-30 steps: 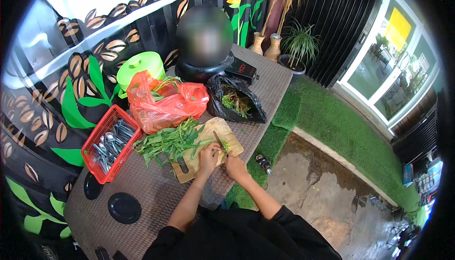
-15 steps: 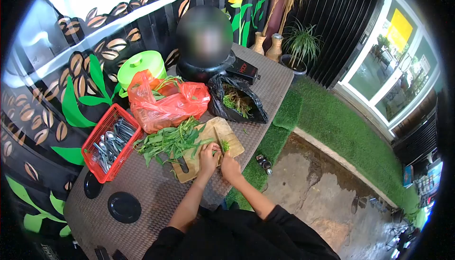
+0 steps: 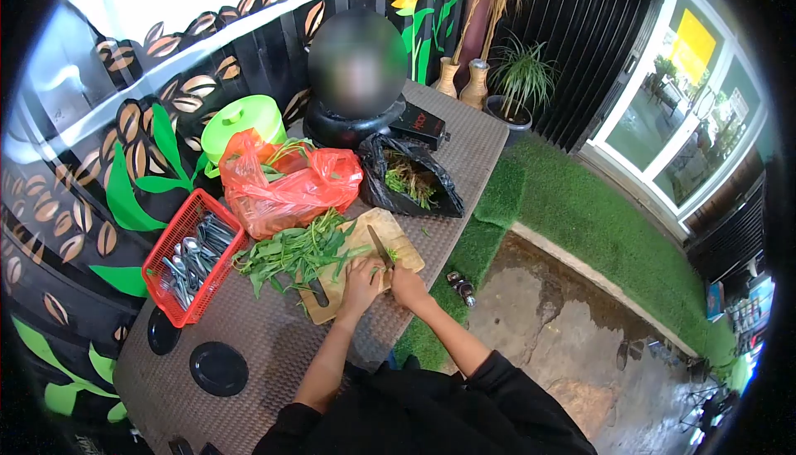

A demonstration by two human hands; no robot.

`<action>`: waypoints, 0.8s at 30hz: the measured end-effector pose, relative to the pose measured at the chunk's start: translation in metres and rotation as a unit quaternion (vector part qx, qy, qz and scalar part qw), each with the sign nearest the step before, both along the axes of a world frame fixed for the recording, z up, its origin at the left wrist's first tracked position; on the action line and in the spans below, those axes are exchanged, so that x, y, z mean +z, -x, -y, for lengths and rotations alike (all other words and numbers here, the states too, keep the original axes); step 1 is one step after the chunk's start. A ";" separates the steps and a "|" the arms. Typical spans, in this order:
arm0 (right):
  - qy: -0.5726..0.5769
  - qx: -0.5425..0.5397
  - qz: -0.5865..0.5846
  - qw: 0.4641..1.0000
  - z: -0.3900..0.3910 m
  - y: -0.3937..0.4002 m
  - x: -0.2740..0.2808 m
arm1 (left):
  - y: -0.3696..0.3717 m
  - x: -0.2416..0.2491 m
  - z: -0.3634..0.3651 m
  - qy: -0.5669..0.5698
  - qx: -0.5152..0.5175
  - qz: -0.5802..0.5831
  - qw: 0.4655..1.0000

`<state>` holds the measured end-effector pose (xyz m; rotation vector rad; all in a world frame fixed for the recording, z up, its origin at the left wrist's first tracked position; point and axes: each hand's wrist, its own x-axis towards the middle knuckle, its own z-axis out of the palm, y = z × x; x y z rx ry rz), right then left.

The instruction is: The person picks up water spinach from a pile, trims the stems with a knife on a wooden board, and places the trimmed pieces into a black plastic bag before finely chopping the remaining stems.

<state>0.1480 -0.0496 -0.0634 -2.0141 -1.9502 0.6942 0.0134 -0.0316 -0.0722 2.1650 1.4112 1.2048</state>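
My right hand [image 3: 406,284] is closed round the handle of a kitchen knife [image 3: 378,241], whose blade points away over a wooden cutting board [image 3: 406,231]. Beside it, my left hand [image 3: 364,279] is closed with fingers curled on the board, holding down leafy greens, mostly hidden under them. The large pile of leafy greens [image 3: 286,254] spreads from the board's left part onto the table. Small cut green pieces [image 3: 392,254] lie by the blade, just beyond my right hand.
Behind the board sit a red plastic bag [image 3: 286,194] and a black bag [image 3: 427,194] with plant scraps. A red basket [image 3: 178,289] of cutlery stands left, near a black lid-like disc [image 3: 219,369]. A green lidded pot [image 3: 240,128] is farther back. The table's right edge [image 3: 464,198] is close.
The knife blade has tilted, showing more of its flat side, and its tip has shifted slightly left. Both hands stay at the board. The whole view has shifted slightly.
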 end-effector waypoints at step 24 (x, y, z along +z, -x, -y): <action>-0.004 -0.033 -0.015 0.999 0.015 0.019 0.005 | 0.006 -0.003 0.007 0.059 -0.009 0.080 0.995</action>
